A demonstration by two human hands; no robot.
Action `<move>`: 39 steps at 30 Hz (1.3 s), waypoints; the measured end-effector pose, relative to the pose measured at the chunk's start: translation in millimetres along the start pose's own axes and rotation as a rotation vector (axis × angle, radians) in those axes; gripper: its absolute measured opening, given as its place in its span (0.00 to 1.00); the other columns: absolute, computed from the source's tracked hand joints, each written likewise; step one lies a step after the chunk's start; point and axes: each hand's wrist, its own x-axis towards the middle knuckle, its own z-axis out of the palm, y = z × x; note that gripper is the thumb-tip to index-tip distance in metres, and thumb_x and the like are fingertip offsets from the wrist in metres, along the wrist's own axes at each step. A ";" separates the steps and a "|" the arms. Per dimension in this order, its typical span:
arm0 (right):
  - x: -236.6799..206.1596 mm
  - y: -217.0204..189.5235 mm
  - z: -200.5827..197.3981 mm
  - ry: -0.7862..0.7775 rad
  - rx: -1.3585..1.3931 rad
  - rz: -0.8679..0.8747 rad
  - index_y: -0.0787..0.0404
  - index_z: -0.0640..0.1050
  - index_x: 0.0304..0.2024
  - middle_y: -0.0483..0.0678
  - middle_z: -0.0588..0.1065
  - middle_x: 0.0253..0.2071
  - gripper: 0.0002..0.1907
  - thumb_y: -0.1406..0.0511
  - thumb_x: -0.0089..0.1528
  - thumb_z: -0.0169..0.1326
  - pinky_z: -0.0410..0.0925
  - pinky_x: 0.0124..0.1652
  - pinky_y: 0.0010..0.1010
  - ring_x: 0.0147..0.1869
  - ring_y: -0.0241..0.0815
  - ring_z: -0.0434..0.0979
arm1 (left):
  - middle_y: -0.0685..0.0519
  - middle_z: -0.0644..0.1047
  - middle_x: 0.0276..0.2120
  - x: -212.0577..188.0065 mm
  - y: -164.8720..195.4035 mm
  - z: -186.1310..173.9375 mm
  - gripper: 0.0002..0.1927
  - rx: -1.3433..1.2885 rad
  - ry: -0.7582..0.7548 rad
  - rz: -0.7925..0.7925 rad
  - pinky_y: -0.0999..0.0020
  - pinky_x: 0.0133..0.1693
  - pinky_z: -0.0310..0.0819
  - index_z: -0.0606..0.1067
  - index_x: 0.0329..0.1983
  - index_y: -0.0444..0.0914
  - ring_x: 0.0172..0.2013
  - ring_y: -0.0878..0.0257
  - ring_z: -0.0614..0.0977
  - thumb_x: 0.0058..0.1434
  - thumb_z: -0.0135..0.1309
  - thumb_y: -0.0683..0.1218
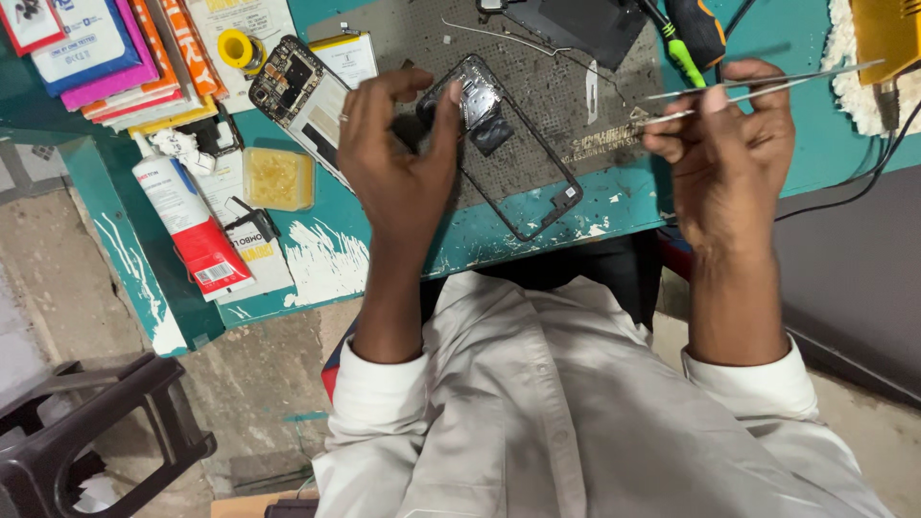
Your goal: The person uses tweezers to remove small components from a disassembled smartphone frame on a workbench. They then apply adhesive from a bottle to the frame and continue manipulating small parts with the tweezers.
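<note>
Head view: left hand (398, 158) pinching upper end of black phone frame (508, 144), lying on grey work mat (566, 86) at table's middle. Right hand (724, 144), further right, gripping metal tweezers (767, 86), tips pointing left just beside frame.

Your left hand (398, 163) grips a black plastic phone frame (508, 144) on the grey mat (576, 86) while your right hand (724, 144) pinches thin metal tweezers (758, 88).

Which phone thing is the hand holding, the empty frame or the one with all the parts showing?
The left hand holds the empty black phone frame on the grey mat. The opened phone with parts showing lies untouched, further left.
</note>
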 end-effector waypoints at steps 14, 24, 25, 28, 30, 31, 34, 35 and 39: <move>47.6 59.5 54.9 -0.445 -0.675 -0.262 0.66 0.59 0.57 0.60 0.77 0.51 0.15 0.77 0.78 0.52 0.79 0.57 0.29 0.59 0.46 0.83 | 0.37 0.72 0.64 -50.6 2.7 25.0 0.19 0.167 -0.304 0.244 0.47 0.68 0.66 0.73 0.62 0.27 0.68 0.42 0.70 0.73 0.52 0.43; 50.3 59.8 47.7 -0.463 -0.683 -0.260 0.64 0.57 0.59 0.59 0.76 0.51 0.17 0.78 0.78 0.51 0.79 0.56 0.29 0.58 0.44 0.83 | 0.39 0.72 0.65 -50.5 15.3 21.1 0.19 0.144 -0.284 0.205 0.49 0.70 0.65 0.74 0.62 0.27 0.70 0.46 0.70 0.73 0.53 0.43; 49.8 59.3 46.6 -0.473 -0.677 -0.256 0.64 0.57 0.58 0.60 0.76 0.51 0.16 0.78 0.79 0.51 0.79 0.57 0.29 0.58 0.45 0.83 | 0.39 0.72 0.65 -50.4 15.8 20.9 0.19 0.147 -0.290 0.200 0.50 0.70 0.65 0.74 0.62 0.27 0.70 0.46 0.70 0.73 0.53 0.43; 49.7 59.4 45.3 -0.487 -0.665 -0.259 0.64 0.57 0.57 0.59 0.76 0.52 0.16 0.79 0.79 0.50 0.79 0.59 0.30 0.60 0.45 0.83 | 0.38 0.72 0.65 -49.4 16.8 21.6 0.19 0.157 -0.299 0.192 0.50 0.70 0.64 0.74 0.62 0.27 0.70 0.46 0.70 0.73 0.53 0.43; 50.3 59.6 45.2 -0.488 -0.656 -0.258 0.64 0.57 0.57 0.59 0.76 0.52 0.16 0.79 0.79 0.50 0.79 0.59 0.30 0.60 0.45 0.83 | 0.38 0.72 0.65 -48.9 17.3 22.6 0.20 0.161 -0.290 0.192 0.50 0.70 0.64 0.74 0.62 0.27 0.70 0.47 0.70 0.72 0.53 0.43; 50.1 60.1 45.5 -0.486 -0.647 -0.248 0.64 0.57 0.57 0.59 0.76 0.52 0.16 0.79 0.79 0.50 0.79 0.59 0.30 0.59 0.45 0.83 | 0.38 0.73 0.65 -49.2 17.3 22.3 0.20 0.166 -0.298 0.190 0.50 0.70 0.64 0.74 0.62 0.27 0.70 0.46 0.70 0.72 0.53 0.43; 49.8 61.1 46.3 -0.480 -0.665 -0.272 0.65 0.57 0.57 0.60 0.75 0.52 0.16 0.79 0.78 0.51 0.79 0.58 0.30 0.59 0.46 0.83 | 0.38 0.73 0.65 -50.0 16.8 22.6 0.20 0.171 -0.307 0.191 0.50 0.70 0.64 0.74 0.63 0.27 0.70 0.46 0.70 0.73 0.53 0.44; 49.3 61.6 46.8 -0.478 -0.677 -0.288 0.65 0.57 0.57 0.61 0.75 0.52 0.16 0.79 0.78 0.51 0.79 0.58 0.30 0.59 0.46 0.82 | 0.38 0.73 0.65 -50.7 16.5 22.5 0.20 0.168 -0.302 0.194 0.50 0.70 0.64 0.74 0.63 0.27 0.70 0.46 0.70 0.73 0.53 0.44; 51.9 61.3 47.5 -0.498 -0.792 -0.324 0.65 0.57 0.55 0.60 0.78 0.50 0.16 0.78 0.78 0.51 0.80 0.57 0.30 0.58 0.47 0.84 | 0.38 0.73 0.64 -51.2 14.9 23.1 0.19 0.161 -0.293 0.202 0.50 0.70 0.64 0.74 0.62 0.27 0.69 0.46 0.71 0.73 0.53 0.44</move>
